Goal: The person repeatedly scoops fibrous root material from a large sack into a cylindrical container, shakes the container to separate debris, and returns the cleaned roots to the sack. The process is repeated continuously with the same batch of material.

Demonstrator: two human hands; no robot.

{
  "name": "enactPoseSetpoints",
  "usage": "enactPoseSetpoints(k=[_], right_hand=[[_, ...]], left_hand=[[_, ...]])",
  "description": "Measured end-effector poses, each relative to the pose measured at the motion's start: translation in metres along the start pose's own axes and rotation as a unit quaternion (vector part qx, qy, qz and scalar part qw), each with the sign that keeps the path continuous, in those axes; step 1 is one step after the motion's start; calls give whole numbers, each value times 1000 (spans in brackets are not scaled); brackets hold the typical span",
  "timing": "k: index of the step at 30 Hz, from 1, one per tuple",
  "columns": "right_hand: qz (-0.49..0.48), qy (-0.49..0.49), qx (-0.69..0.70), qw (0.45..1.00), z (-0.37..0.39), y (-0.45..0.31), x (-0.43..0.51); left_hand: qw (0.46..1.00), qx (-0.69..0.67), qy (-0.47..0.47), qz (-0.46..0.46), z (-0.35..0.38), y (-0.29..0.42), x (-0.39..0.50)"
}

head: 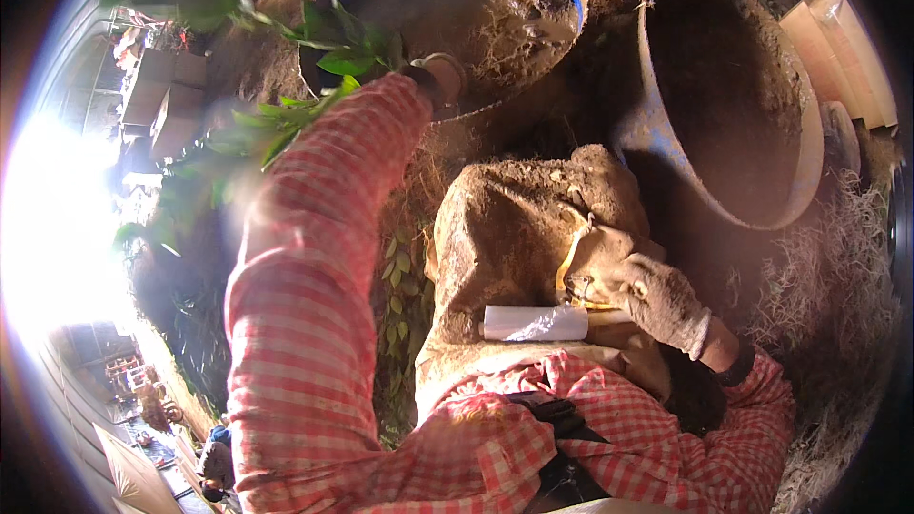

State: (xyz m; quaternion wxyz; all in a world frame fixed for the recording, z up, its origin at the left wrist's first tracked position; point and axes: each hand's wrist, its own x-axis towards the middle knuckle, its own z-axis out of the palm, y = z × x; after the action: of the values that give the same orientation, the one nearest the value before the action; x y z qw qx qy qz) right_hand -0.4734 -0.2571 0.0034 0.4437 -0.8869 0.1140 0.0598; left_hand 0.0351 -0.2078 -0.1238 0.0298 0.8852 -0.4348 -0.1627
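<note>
My left arm reaches up over the rim of a round tub (582, 14) of muddy water, with roots or muddy clumps in it. Only the wrist and cuff of my left hand (444, 77) show; its fingers are hidden. Green leafy stems (346, 61) lie beside that forearm, their attachment unclear. My right hand (653, 293), in a dirt-caked glove, is closed around part of a yellow-handled hand tool (569, 257) over my lap. Beside it, a roll of clear plastic film (535, 323) rests on the muddy, tan covering (493, 228) over my legs.
A second large tub (807, 193) with a muddy inside stands at the upper right, near cardboard (835, 50). Dry roots (821, 264) lie at the right; leafy cuttings (396, 278) lie left of my lap. Boxes (168, 100) and a person (216, 467) are at the far left.
</note>
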Motion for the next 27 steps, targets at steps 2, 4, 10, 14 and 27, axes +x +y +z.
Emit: enactPoseSetpoints(k=[2, 4, 10, 14, 27], right_hand=[[-33, -71, -86, 993, 4, -6, -7], [-90, -85, -170, 978, 14, -8, -9], [-155, -72, -343, 924, 69, 7, -10], [-162, -49, -433, 885, 83, 6, -11], [-127, -92, -5, 988, 26, 3, 40]], left_hand=[[1000, 10, -6, 19, -5, -2, -5], [999, 22, -4, 36, -7, -5, -9], [996, 48, -3, 71, -4, -20, -11], [995, 26, -5, 92, -17, -37, -23], [941, -313, -74, 105, 14, -116, -139]])
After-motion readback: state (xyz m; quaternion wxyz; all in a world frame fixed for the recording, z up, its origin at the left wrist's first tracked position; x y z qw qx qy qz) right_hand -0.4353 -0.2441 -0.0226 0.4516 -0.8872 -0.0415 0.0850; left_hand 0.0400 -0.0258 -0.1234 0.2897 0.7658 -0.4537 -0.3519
